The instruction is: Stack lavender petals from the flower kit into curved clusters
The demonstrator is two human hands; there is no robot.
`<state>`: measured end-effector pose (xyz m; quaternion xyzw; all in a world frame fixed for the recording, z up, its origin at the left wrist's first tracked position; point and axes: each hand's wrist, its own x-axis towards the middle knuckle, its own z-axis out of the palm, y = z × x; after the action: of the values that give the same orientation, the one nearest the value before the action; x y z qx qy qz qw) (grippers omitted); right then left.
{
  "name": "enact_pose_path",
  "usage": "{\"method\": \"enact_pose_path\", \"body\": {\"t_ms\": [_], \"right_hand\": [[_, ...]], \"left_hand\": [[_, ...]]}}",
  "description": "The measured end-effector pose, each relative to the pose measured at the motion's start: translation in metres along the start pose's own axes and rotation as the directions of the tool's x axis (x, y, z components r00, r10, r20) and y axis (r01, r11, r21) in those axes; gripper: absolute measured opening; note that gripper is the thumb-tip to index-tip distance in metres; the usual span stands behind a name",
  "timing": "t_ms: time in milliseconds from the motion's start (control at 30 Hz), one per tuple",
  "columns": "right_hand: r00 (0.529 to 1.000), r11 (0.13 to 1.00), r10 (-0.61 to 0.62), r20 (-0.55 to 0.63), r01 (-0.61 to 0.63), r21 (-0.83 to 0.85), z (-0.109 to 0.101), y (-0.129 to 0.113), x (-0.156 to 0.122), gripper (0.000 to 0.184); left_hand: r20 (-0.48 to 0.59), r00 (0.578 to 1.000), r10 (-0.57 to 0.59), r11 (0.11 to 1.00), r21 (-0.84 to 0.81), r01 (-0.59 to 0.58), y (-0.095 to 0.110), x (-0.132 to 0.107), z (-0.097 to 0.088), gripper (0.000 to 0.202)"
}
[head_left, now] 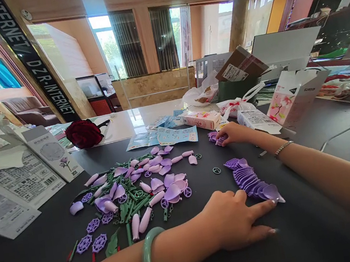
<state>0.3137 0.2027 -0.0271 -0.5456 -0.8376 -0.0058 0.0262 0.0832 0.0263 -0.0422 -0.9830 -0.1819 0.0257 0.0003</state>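
Observation:
My left hand (232, 219), with a green bangle on its wrist, reaches across the front of the dark table. Its index finger is stretched out and touches the near end of a long overlapping row of purple plastic petals (249, 181); the thumb sticks out apart and the other fingers curl. Farther back, my right hand (230, 134), wearing a chain bracelet, has its fingers closed on a shorter row of purple petals (214, 137), partly hidden under the fingertips. Between hands and pile lies a small green wheel-shaped piece (216, 170).
Left of my hands spreads a pile of purple, pink and green flower pieces (137, 185). Open white boxes (25, 172) stand at the left, a dark red flower (84, 134) behind. Blue instruction sheets (177, 134), a pink box (201, 119) and a carton (240, 64) are toward the back.

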Motion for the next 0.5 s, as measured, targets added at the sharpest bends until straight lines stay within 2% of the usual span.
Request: {"method": "enact_pose_path", "body": {"t_ms": [167, 500], "right_hand": [[0.999, 1.0, -0.024, 0.022, 0.023, 0.016, 0.004, 0.001, 0.002, 0.036], [0.995, 0.998, -0.032, 0.094, 0.027, 0.055, -0.006, -0.007, 0.001, 0.038]], "left_hand": [[0.007, 1.0, 0.002, 1.0, -0.005, -0.002, 0.0, 0.0, 0.001, 0.059], [0.003, 1.0, 0.026, 1.0, -0.009, -0.026, -0.002, 0.0, 0.001, 0.068]]}}
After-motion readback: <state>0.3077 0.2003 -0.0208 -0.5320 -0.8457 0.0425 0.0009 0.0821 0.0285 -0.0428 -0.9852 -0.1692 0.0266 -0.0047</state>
